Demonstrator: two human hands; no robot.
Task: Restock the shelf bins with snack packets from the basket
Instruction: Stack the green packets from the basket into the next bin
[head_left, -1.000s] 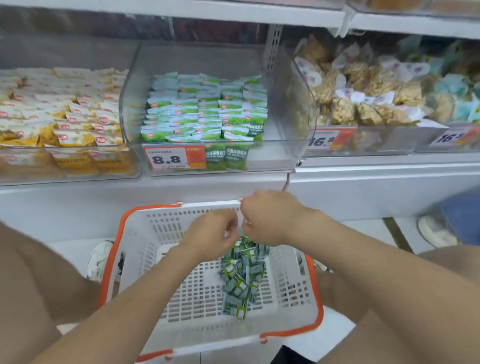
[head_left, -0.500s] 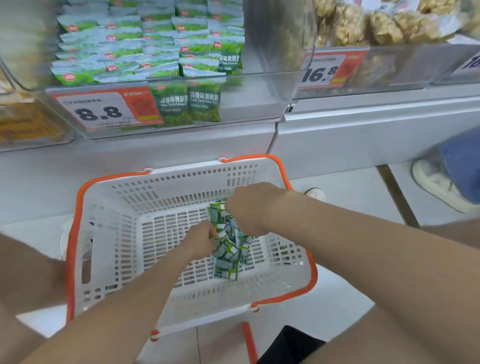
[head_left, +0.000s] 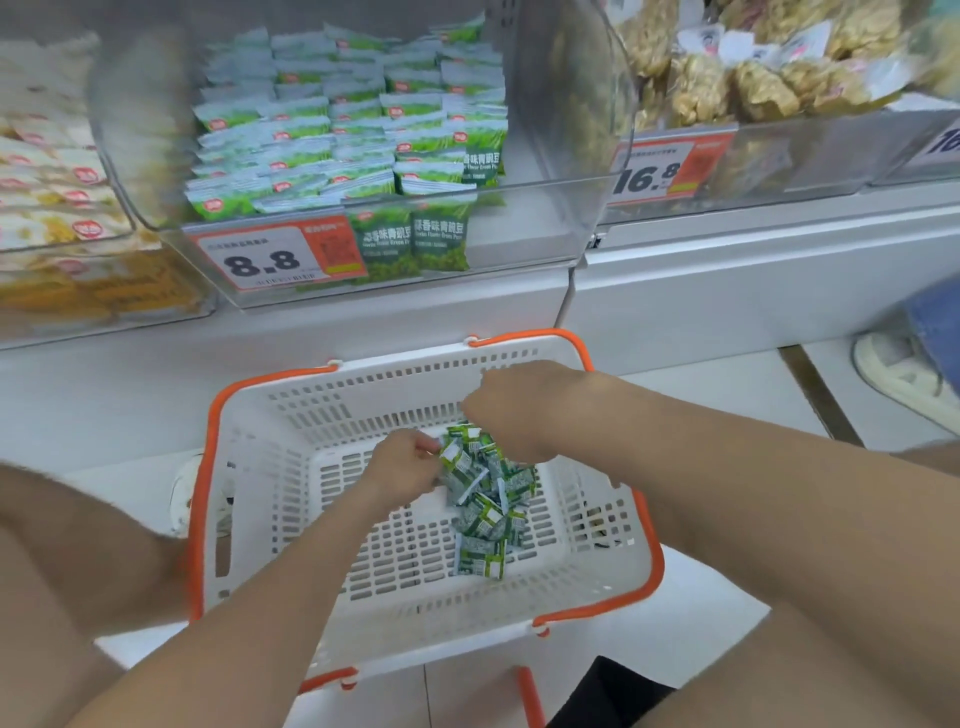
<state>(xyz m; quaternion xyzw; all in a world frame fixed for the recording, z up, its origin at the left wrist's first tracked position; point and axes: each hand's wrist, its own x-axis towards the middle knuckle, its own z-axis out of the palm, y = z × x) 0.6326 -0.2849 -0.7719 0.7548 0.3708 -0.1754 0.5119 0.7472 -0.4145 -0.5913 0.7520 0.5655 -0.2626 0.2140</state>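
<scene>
The right hand (head_left: 519, 410) hides its own fingers, and the small print on the green packets (head_left: 480, 512) is unreadable.

Matt white perforated plastic basket (head_left: 270, 467), glossy green packets (head_left: 483, 514); clear glossy plastic bin (head_left: 519, 239), matt paper price tag (head_left: 270, 257)

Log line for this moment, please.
step: picking from basket | left hand: pinches packets | right hand: grips packets | bin: partly stocked, space at right

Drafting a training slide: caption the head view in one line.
Left hand and right hand grip green pea packets in an orange-rimmed white basket below the clear shelf bin tagged 8.8.
</scene>
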